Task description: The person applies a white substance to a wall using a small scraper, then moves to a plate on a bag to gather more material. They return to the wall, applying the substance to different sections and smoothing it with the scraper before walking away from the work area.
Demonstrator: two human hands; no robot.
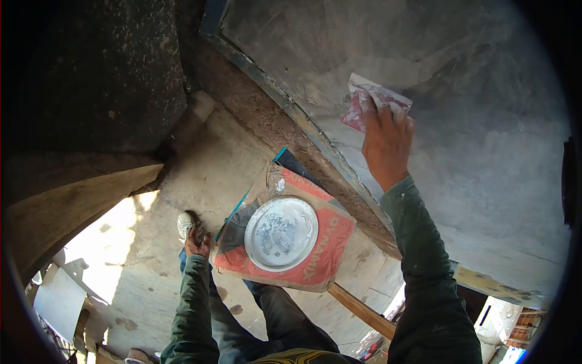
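My right hand (388, 142) grips a putty spreader (382, 96), a flat blade with a pale edge and a pinkish-red, putty-smeared body. The blade lies against the grey wall (485, 139), at the upper right. Low on the left, my left hand (198, 241) hangs beside my leg with its fingers curled in; whatever may be in them is too small to make out. Between my arms is a round white plate (280, 265) with wet whitish putty (276, 233) smeared over its bottom. Under it lies a red and brown paper bag (330, 239) printed DYNAMIX.
A support with teal edges (280, 154) shows beneath the bag, and a wooden bar (364, 312) sticks out towards the lower right. The wall's chipped lower edge (291, 109) runs diagonally past it. My shoe (184, 225) stands on the stained floor (151, 261).
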